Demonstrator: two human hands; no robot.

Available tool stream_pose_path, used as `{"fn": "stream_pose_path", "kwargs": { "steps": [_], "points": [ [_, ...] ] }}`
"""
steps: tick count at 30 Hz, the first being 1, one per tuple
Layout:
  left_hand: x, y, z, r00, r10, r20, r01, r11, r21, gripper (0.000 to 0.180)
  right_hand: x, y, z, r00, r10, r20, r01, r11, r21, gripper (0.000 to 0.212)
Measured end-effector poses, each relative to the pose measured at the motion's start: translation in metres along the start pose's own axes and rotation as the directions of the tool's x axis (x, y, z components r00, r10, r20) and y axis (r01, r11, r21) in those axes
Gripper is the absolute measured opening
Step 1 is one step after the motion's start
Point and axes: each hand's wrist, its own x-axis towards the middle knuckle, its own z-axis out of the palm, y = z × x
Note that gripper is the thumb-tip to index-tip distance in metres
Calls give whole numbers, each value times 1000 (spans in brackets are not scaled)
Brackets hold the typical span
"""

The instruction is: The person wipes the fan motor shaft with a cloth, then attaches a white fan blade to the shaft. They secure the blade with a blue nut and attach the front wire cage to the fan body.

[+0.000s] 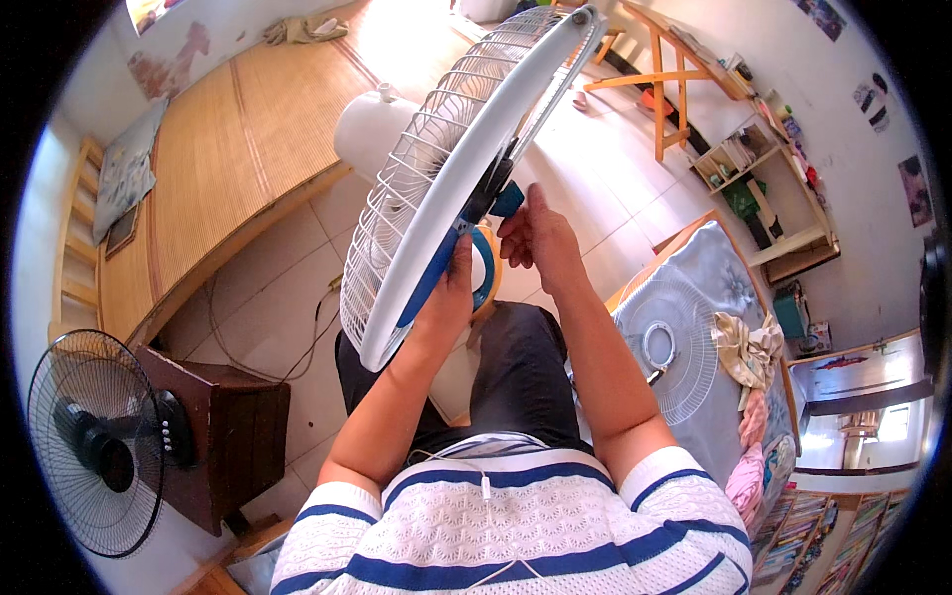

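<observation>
In front of me stands a tilted white fan (448,183), its front side uncovered. Blue blades (428,282) show inside its white rim, and the wire rear guard (392,193) curves behind them. My left hand (454,283) grips the edge of a lower blade, thumb on its face. At the hub sits a dark blue cap (508,199). My right hand (543,241) is right beside this cap, thumb raised and fingers curled, with a gap between them and nothing visibly held. A loose round wire grille (666,349) lies on the blue-covered bed at the right.
A black fan (96,443) and a dark brown cabinet (248,441) stand at the left. The mat-covered bed (233,178) fills the far left, with a cable (260,375) on the floor below. Bunched cloth (746,349) lies against the grille; a wooden shelf (783,198) stands beyond.
</observation>
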Motion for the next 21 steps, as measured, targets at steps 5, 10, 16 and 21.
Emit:
{"fn": "stream_pose_path", "kwargs": {
  "steps": [5,10,16,21],
  "points": [
    [2,2,-1,999,45,-22,-44,999,27,27,-3,14,30,799,-501,-332,443,864,-238,54],
    [2,2,-3,1000,18,10,-18,999,26,29,0,0,11,995,12,-104,-14,1000,-24,70],
    [0,0,-2,1000,5,22,-5,1000,-31,29,1,12,28,681,-650,-337,471,742,-478,61],
    [2,4,-5,999,-2,36,0,1000,31,30,1,5,10,983,-88,-163,59,983,-174,76]
  ]
}}
